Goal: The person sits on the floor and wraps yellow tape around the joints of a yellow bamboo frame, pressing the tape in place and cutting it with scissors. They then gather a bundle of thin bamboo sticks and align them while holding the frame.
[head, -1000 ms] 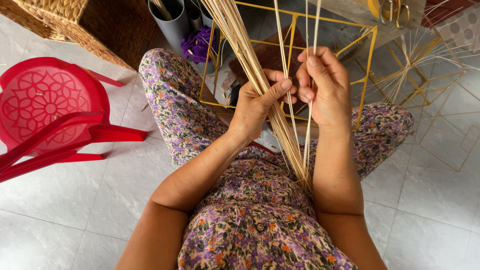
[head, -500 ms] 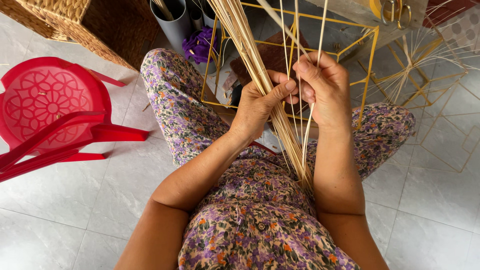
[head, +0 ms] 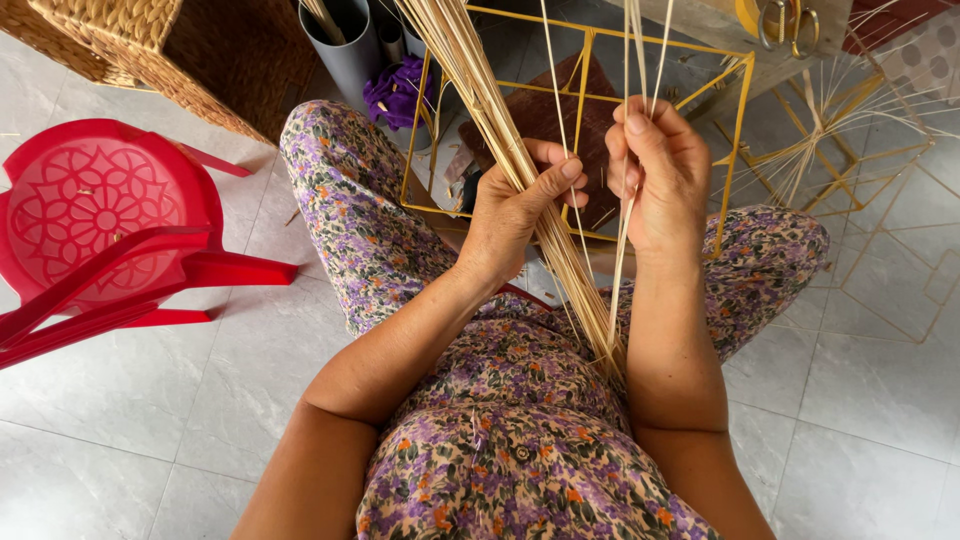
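Pale straw-coloured reed bundle (head: 500,130) runs from twelve o'clock down to the lap, clenched by the left hand (head: 515,215) with its thumb across the stalks. At three o'clock of it, the right hand (head: 660,170) pinches a few thin separate reed strands (head: 640,50) upright. Behind both stands a yellow wire frame (head: 735,130); a red plastic chair (head: 90,230) sits at nine o'clock.

Setting: home craft workshop for cane and wire-frame weaving. Pale tiled floor (head: 150,400) serving as work area; yellow wire frames (head: 735,110) standing and lying about; woven basket (head: 170,40) sitting at upper left; red plastic chair (head: 100,230) standing alongside; grey tubes (head: 345,45) holding cane stock.
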A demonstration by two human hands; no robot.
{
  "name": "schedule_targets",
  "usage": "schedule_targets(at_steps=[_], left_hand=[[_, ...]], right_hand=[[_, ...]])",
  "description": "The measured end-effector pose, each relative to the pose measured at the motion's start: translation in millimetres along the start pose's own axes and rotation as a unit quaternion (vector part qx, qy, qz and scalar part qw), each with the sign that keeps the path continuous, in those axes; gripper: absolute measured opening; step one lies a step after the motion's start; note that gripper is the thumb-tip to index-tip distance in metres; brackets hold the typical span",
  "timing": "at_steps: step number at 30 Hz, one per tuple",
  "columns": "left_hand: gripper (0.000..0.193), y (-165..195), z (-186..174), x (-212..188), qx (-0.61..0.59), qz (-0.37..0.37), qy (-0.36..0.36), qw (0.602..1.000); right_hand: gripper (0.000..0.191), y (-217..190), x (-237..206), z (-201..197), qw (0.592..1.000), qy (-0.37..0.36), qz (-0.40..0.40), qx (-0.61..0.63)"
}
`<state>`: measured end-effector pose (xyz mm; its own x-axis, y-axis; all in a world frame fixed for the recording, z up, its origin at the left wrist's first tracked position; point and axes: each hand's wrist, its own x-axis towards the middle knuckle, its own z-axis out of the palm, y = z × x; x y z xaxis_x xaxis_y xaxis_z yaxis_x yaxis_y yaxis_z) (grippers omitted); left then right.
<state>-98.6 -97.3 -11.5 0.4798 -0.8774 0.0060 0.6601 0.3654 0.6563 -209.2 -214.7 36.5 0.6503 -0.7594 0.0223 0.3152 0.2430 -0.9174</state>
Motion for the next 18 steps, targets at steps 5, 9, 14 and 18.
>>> schedule_targets(at_steps=[5,9,14,18], left_hand=[[0.016,-0.1,0.0,0.3,0.0,-0.004,0.013,1.0],[0.016,-0.5,-0.8,0.2,0.003,-0.001,0.005,1.0],[0.018,-0.6,-1.2,-0.3,0.019,-0.004,0.007,1.0],[0.019,-1.2,-0.8,-0.4,0.026,-0.009,0.012,1.0]], right_hand=[[0.015,4.7,2.2,-3.4,0.999,-0.014,-0.034,0.03],[0.016,5.4,2.2,-5.1,1.0,-0.006,-0.013,0.021],[0.018,5.7,1.4,-4.1,1.0,-0.008,-0.009,0.008],[0.019,4.3,-0.1,-1.8,1.0,-0.013,-0.007,0.021]])
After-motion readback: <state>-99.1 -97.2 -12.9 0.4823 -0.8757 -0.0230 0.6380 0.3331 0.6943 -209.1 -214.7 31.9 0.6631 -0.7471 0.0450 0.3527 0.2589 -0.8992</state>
